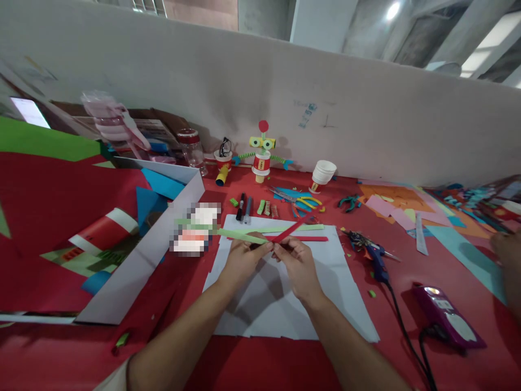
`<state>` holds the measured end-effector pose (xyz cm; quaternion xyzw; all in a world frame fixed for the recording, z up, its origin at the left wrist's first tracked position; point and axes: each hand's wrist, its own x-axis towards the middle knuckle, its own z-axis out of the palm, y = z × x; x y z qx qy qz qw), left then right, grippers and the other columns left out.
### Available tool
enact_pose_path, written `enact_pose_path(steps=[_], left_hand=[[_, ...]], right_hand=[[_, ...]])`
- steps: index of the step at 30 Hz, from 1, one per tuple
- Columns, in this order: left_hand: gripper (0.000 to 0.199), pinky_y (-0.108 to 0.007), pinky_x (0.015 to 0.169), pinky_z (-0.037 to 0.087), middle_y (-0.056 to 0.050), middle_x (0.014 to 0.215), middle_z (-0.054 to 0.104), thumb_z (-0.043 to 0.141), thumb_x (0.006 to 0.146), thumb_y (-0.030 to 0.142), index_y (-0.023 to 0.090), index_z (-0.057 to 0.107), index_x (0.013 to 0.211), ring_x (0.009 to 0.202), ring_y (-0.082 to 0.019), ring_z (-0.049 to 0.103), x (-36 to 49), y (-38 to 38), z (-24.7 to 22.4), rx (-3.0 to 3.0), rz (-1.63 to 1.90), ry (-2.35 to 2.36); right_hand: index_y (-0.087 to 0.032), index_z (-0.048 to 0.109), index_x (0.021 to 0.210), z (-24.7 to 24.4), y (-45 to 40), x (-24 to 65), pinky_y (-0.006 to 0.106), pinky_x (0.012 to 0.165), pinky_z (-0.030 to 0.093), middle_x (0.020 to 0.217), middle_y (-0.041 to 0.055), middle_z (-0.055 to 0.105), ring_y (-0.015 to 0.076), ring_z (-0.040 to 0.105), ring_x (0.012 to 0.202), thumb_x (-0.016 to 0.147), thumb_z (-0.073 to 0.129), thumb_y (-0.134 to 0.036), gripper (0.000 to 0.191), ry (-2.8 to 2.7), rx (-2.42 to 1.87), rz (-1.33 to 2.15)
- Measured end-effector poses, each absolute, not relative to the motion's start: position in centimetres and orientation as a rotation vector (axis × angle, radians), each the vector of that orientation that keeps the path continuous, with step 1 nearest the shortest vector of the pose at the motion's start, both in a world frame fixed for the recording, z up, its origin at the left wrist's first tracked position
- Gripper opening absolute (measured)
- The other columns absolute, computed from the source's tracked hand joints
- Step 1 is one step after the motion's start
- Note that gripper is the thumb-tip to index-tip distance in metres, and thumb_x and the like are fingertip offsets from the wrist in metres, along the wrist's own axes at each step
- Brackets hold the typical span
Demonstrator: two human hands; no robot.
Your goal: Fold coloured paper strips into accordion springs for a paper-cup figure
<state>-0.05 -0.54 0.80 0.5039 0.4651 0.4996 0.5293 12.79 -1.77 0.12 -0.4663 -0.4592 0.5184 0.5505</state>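
Observation:
My left hand [240,263] pinches the end of a light green paper strip [236,235], which stretches out to the left. My right hand [300,269] pinches a red paper strip [292,228] that slants up to the right. The two strips meet at my fingertips; whether they are stuck together I cannot tell. Under both hands lies a white sheet [280,315]. A second green strip [311,228] and a second red strip [313,239] rest flat near its far edge. Beyond them are several small folded paper springs [267,208] and two markers [240,207].
At right lie a glue gun [379,265] with its cord, a purple power strip [448,317] and pliers [349,203]. Scissors [301,202], stacked cups [324,172] and a paper-cup figure [261,163] stand farther back. A box [134,266] is left; another person's hand [507,250] shows far right.

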Motion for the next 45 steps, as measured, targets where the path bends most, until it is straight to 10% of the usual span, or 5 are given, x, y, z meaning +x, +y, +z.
enact_pose_path(steps=[5,24,45], left_hand=[[0.022,-0.027,0.060,0.037,0.003,0.053,0.050,0.069,0.066,0.031,0.018,0.057,0.054,0.057,-0.013,0.046,0.4,-0.5,0.5,0.980,1.263,1.043],[0.018,-0.027,0.067,0.044,-0.002,0.071,0.062,0.066,0.073,0.034,0.016,0.064,0.075,0.070,-0.016,0.055,0.8,-0.7,-0.1,1.172,1.207,0.982],[0.025,-0.027,0.060,0.033,0.002,0.058,0.047,0.061,0.074,0.036,0.018,0.056,0.057,0.059,-0.013,0.040,0.4,-0.3,0.4,0.979,1.115,0.983]], right_hand=[[-0.020,0.065,0.088,0.7,-1.9,12.5,0.025,0.062,0.042,0.075,-0.0004,0.062,0.0122,0.053,0.066,0.076,0.064,-0.030,0.016,-1.110,-1.020,1.302],[-0.020,0.065,0.068,0.3,-1.5,13.5,0.024,0.055,0.038,0.066,-0.0009,0.060,0.0127,0.050,0.061,0.075,0.061,-0.030,0.013,-1.189,-1.220,1.020],[-0.019,0.069,0.087,0.8,-1.7,13.0,0.026,0.061,0.044,0.071,0.0008,0.064,0.0123,0.056,0.063,0.076,0.064,-0.035,0.019,-0.983,-1.003,1.315]])
